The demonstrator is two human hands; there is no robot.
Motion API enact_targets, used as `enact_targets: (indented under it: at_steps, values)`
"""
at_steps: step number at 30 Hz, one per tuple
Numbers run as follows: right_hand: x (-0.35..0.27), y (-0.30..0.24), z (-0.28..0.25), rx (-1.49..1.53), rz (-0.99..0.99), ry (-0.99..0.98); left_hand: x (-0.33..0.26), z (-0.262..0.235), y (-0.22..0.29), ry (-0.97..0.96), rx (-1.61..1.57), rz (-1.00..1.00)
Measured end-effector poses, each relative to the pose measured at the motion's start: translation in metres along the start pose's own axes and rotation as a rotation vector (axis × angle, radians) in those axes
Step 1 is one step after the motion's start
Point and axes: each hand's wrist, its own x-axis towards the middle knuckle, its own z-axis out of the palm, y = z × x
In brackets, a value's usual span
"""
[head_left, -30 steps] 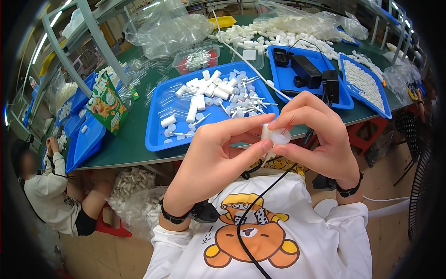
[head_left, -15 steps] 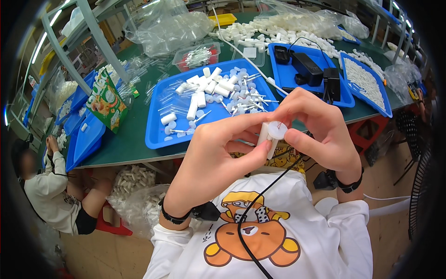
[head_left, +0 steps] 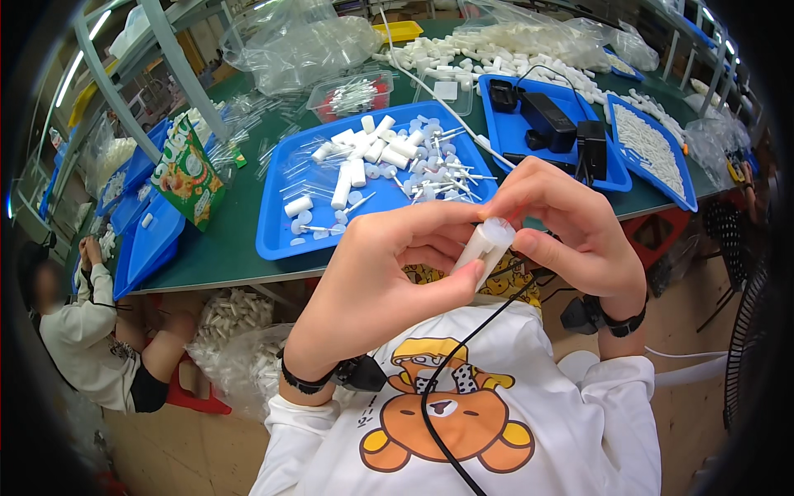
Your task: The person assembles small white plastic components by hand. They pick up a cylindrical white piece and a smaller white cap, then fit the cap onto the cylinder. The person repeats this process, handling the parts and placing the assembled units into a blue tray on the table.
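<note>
In front of my chest, my left hand point(head_left: 393, 269) pinches a small white cylinder point(head_left: 485, 250) between thumb and fingers. The cylinder leans with its upper end toward my right hand point(head_left: 575, 227). At that upper end sits a round translucent disc point(head_left: 498, 231), and my right thumb and fingertips close on its edge. Part of the grip is hidden behind the fingers. Beyond my hands, a blue tray point(head_left: 277, 236) holds more white cylinders point(head_left: 351, 172), discs with thin white stems point(head_left: 438, 169) and clear tubes.
A second blue tray point(head_left: 612, 175) carries black power adapters point(head_left: 546, 122); another blue tray point(head_left: 685, 194) holds small white sticks. White cylinders point(head_left: 513, 62) heap at the back. A green snack bag point(head_left: 188, 178) stands left. A person point(head_left: 91, 331) sits far left. A black cable point(head_left: 447, 364) crosses my shirt.
The cylinder has tilted more toward my right hand. The disc, which earlier faced me more fully, now appears narrower over the cylinder's upper end. Both hands stay nearly in place.
</note>
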Motion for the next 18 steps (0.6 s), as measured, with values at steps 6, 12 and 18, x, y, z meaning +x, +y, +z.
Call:
enact_targets:
  at_steps: [6, 12, 18]
  values:
    - [0.0023, 0.0029, -0.0006, 0.156, 0.047, -0.023, 0.0021, -0.0016, -0.0021, -0.019, -0.124, 0.004]
    - [0.004, 0.0046, -0.0018, 0.259, 0.1, 0.009, 0.0022, -0.0011, -0.0048, -0.022, -0.218, 0.001]
    - [0.0039, 0.0083, -0.0042, 0.154, 0.044, 0.015, 0.0052, 0.0012, -0.0098, 0.019, 0.007, 0.161]
